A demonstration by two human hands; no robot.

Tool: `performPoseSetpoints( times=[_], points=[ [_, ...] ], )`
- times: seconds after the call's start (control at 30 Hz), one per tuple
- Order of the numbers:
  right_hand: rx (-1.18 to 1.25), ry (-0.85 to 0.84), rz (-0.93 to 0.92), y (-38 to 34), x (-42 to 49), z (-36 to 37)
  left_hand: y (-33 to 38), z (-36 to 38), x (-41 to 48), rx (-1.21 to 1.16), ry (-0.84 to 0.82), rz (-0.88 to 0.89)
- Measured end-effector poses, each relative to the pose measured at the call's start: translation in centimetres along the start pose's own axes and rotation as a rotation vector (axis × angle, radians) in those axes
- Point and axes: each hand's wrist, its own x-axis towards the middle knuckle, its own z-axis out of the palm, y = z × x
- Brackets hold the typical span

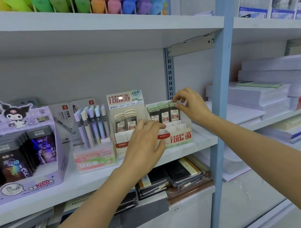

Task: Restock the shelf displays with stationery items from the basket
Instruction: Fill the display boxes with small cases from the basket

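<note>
Lead case [174,112], green-capped and marked 0.7, stands at the right end of the back row in the display box [181,138] on the middle shelf [204,139]. Your right hand [190,104] pinches its top between thumb and fingertips. Your left hand [144,141] is curled over the front left corner of the same box, fingers over the wall and thumb on the printed face, so it looks to be gripping the box to steady it.

Hold that brace while you seat the case. The box is light card, and a push from above could slide it back or against the cream box [120,146] of 0.5 leads just beside it. Press the case straight down, upright, with its label facing out like the other green cases [159,113] to its left. Stop when its cap sits level with theirs. Pinch only the cap, so your fingertips do not drag the neighbouring case up or tip it when you let go. Release gently and check that the row stands even.

The lower card steps at the front of the box show no cases, so there is likely more to fill there. The basket is not in view, so you will probably have to turn away for the next case.
</note>
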Motion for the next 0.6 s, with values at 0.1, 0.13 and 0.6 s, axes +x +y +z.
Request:
performPoseSetpoints(
  times=[0.1,0.13,0.6],
  points=[
    [-0.040,-0.021,-0.015,0.1,-0.6,0.2,0.0,0.2,-0.4,0.161,-0.008,0.069],
    [-0.034,-0.044,-0.008,0.0,-0.9,0.1,0.0,0.2,-0.6,0.163,-0.031,0.075],
    [0.468,-0.570,-0.285,-13.6,-16.7,9.0,-4.9,1.1,-21.6,-0.016,0.132,-0.214]
  ],
)
